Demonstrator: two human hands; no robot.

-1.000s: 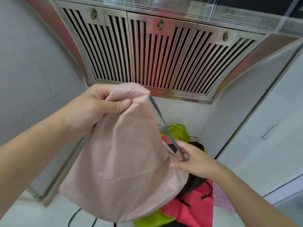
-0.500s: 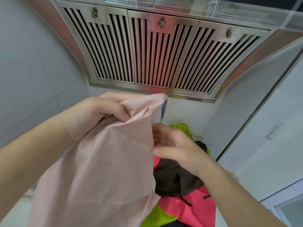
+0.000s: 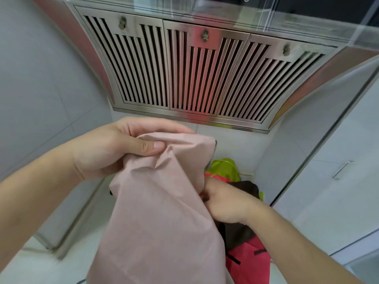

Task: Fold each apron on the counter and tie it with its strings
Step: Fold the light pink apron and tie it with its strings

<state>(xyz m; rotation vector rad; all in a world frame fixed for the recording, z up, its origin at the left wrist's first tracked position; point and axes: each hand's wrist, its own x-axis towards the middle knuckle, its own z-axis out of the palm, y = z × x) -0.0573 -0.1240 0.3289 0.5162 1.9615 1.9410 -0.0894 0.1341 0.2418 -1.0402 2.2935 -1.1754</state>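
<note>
Beneath the range hood (image 3: 192, 74), the left hand (image 3: 114, 148) is pinching the pink apron (image 3: 162, 212) aloft; it is hiding the right hand's (image 3: 225, 203) grip; red, green, dark aprons (image 3: 246, 253) are lying at 5 o'clock on the counter (image 3: 61, 269).

Left hand (image 3: 114, 148) pinches pink apron (image 3: 162, 212) top; right hand (image 3: 223, 201) against its right edge, fingers hidden.

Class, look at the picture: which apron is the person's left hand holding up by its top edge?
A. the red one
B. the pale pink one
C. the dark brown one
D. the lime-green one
B: the left hand has its grip, thumb in front, on the bunched top of the pale pink apron; the other aprons lie in the pile below.
</note>
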